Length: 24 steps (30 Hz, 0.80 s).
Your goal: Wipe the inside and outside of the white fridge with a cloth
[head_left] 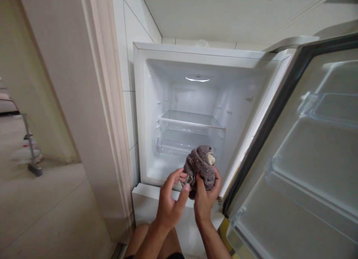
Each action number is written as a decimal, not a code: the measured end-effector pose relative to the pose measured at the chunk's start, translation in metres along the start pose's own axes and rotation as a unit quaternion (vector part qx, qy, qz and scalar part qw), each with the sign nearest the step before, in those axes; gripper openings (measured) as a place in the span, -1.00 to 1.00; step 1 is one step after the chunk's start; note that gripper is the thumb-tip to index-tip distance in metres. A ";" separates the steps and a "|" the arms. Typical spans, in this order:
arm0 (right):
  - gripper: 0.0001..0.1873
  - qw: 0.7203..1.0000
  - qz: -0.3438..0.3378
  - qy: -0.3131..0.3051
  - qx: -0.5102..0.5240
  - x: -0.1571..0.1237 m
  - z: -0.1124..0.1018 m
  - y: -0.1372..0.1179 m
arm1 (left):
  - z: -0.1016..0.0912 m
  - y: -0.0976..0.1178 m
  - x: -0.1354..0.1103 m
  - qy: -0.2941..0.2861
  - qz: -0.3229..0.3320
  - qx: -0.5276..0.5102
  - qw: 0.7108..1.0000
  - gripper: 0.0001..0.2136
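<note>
A bunched grey cloth is held up in front of an open white fridge. My right hand is wrapped round the cloth from below. My left hand is beside it with curled fingers, pinching the cloth's left edge. Inside the fridge a glass shelf sits above a clear drawer; a lamp glows at the top. The fridge door stands open on the right.
The door's clear bins reach toward me at the right. A white tiled wall and door frame flank the fridge on the left. A mop or broom leans far left on the pale floor. My knee shows below.
</note>
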State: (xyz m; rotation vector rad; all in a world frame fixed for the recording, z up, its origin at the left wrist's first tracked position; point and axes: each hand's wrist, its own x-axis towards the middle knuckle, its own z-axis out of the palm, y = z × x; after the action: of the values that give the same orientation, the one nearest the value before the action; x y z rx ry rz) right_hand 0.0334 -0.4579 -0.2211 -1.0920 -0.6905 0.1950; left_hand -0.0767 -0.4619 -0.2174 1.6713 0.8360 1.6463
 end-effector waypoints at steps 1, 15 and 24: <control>-0.40 1.000 -0.011 -0.018 0.020 -0.003 0.007 -0.006 | 0.002 0.014 0.003 -0.013 0.020 0.006 1.000 -0.59; -0.10 0.782 -0.382 -0.490 0.056 -0.018 0.020 -0.050 | -0.043 -0.008 0.016 0.170 -0.188 -0.307 0.917 -0.39; -0.45 0.824 -0.043 -0.526 0.206 -0.026 0.027 -0.064 | -0.039 -0.018 0.030 0.192 -0.168 -0.340 0.905 -0.41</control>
State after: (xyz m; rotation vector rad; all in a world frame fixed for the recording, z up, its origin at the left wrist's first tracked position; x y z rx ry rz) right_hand -0.0143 -0.4803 -0.1688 -0.4491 -1.5930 0.8699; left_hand -0.1154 -0.4267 -0.2139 0.6929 0.5759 1.7604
